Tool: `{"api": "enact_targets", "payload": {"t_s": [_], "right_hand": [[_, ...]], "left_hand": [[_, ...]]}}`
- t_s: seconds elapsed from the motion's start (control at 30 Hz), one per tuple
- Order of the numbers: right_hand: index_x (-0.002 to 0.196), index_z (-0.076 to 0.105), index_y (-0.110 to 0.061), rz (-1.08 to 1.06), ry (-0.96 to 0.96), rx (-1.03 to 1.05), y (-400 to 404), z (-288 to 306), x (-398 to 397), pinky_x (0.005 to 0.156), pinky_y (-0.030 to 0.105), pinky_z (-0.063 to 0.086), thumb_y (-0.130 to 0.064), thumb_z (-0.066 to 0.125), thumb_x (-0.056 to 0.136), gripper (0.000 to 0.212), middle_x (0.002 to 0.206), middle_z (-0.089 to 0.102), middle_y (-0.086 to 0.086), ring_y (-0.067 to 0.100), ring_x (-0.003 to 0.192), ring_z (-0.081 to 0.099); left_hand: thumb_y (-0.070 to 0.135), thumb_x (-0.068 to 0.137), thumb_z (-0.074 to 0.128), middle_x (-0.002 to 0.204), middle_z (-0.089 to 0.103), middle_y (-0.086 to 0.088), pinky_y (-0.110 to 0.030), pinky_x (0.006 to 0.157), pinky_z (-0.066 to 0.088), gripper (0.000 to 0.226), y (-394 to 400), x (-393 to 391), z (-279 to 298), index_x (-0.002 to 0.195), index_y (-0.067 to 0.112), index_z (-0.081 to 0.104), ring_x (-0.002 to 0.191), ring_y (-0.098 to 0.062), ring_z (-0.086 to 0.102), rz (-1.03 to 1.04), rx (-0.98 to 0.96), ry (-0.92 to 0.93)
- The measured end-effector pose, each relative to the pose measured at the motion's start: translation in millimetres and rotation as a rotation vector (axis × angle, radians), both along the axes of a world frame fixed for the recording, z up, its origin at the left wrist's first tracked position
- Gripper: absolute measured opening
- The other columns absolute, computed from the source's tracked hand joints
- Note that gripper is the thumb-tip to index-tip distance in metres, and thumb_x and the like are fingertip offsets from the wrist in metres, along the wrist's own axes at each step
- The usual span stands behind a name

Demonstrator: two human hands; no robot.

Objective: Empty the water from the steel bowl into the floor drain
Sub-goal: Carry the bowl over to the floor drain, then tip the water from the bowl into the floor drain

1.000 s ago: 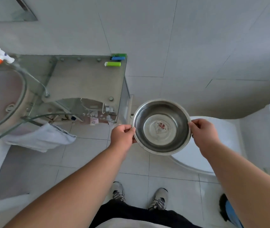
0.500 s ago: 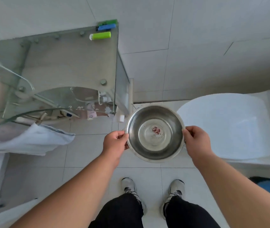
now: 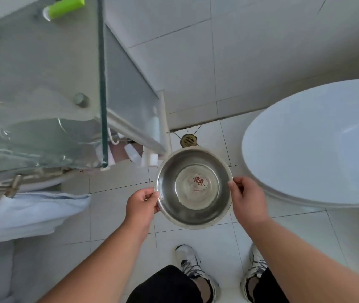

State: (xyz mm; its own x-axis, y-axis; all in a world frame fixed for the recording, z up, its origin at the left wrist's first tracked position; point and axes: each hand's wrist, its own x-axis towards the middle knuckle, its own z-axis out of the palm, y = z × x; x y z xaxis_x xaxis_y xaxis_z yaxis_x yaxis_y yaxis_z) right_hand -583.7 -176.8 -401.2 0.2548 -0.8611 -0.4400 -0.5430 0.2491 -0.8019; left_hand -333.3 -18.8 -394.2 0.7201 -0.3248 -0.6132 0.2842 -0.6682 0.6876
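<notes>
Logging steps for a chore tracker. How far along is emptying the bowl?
Done: both hands, left and right, hold the steel bowl near the floor drain. In hand: bowl level, shallow water inside. Left: tip it over the drain.

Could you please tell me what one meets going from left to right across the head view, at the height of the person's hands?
White towel → left hand → steel bowl → right hand → white toilet lid.
</notes>
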Motion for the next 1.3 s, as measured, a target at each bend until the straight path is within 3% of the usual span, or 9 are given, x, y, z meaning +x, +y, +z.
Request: {"api": "enact_targets", "payload": {"t_s": [0.1,0.2,0.4,0.5,0.7,0.87,0.97,1.17,1.3], "right_hand": [[0.080,0.062,-0.023,0.004,0.003,0.011,0.8,-30.6,5.2,0.056,0.012,0.044,-0.023,0.062,0.103,0.023,0.075,0.070,0.006,0.002,0.068,0.060],[0.079,0.060,-0.032,-0.004,0.030,0.028,-0.3,-59.5,8.8,0.055,0.011,0.041,-0.025,0.062,0.104,0.026,0.074,0.069,-0.002,0.001,0.068,0.060],[0.085,0.063,-0.032,-0.043,0.023,0.046,-5.5,-117.1,14.9,0.065,0.024,0.046,-0.021,0.062,0.104,0.021,0.080,0.071,-0.004,0.012,0.078,0.066],[0.084,0.063,-0.028,-0.098,0.026,0.029,-9.9,-151.0,22.4,0.067,0.028,0.049,-0.020,0.062,0.103,0.021,0.081,0.069,-0.004,0.013,0.079,0.065],[0.093,0.065,-0.023,-0.131,0.046,0.047,-20.4,-215.3,43.9,0.070,0.032,0.047,-0.027,0.056,0.105,0.015,0.088,0.069,-0.007,0.013,0.083,0.065],[0.079,0.057,-0.030,-0.113,0.026,-0.017,-34.7,-250.7,59.9,0.061,0.026,0.043,-0.022,0.058,0.104,0.026,0.078,0.067,-0.007,0.010,0.074,0.062],[0.078,0.057,-0.027,-0.114,0.012,-0.041,-45.4,-267.0,71.3,0.061,0.025,0.042,-0.020,0.059,0.103,0.026,0.078,0.066,-0.005,0.013,0.075,0.061],[0.090,0.062,-0.017,-0.084,0.035,-0.075,-67.5,-291.0,88.9,0.069,0.032,0.040,-0.019,0.060,0.103,0.014,0.082,0.063,-0.010,0.021,0.080,0.061],[0.093,0.063,-0.018,-0.061,0.056,-0.073,-72.5,-300.7,94.8,0.074,0.032,0.043,-0.020,0.060,0.103,0.011,0.087,0.065,-0.004,0.023,0.085,0.062]], "left_hand": [[0.010,0.102,0.069,0.094,0.085,-0.014,-0.029,0.070,0.065,0.012,-0.8,6.0,-31.3,0.104,0.008,0.081,0.081,-0.024,0.081,0.003,0.018,0.004],[0.008,0.101,0.070,0.094,0.084,-0.018,-0.030,0.069,0.065,0.011,-6.2,9.0,-63.1,0.102,0.008,0.081,0.077,-0.022,0.080,-0.011,0.034,0.011],[0.004,0.103,0.066,0.095,0.082,-0.025,-0.031,0.070,0.064,0.014,-22.0,14.8,-123.6,0.103,0.002,0.080,0.079,-0.028,0.076,-0.062,0.042,0.011],[0.002,0.104,0.064,0.097,0.079,-0.032,-0.026,0.064,0.061,0.017,-34.2,17.6,-151.6,0.102,0.000,0.081,0.071,-0.022,0.073,-0.097,0.040,0.009],[0.002,0.105,0.064,0.097,0.081,-0.024,-0.026,0.064,0.063,0.017,-54.7,33.8,-203.2,0.108,0.001,0.080,0.075,-0.024,0.075,-0.110,0.054,-0.030],[0.002,0.104,0.063,0.076,0.083,-0.007,-0.023,0.059,0.060,0.022,-70.4,48.1,-232.9,0.096,0.007,0.082,0.067,-0.018,0.075,-0.116,0.040,-0.054],[0.004,0.105,0.062,0.078,0.082,-0.009,-0.019,0.054,0.057,0.021,-75.5,53.7,-249.5,0.099,0.005,0.083,0.060,-0.010,0.074,-0.113,0.043,-0.070],[0.008,0.103,0.068,0.078,0.083,-0.006,-0.024,0.058,0.060,0.015,-82.3,60.2,-274.2,0.102,0.012,0.082,0.071,-0.021,0.074,-0.020,0.006,-0.072],[0.008,0.103,0.068,0.095,0.082,-0.014,-0.034,0.070,0.064,0.017,-86.3,63.5,-287.8,0.113,0.005,0.080,0.076,-0.023,0.072,0.040,-0.043,-0.052]]}}
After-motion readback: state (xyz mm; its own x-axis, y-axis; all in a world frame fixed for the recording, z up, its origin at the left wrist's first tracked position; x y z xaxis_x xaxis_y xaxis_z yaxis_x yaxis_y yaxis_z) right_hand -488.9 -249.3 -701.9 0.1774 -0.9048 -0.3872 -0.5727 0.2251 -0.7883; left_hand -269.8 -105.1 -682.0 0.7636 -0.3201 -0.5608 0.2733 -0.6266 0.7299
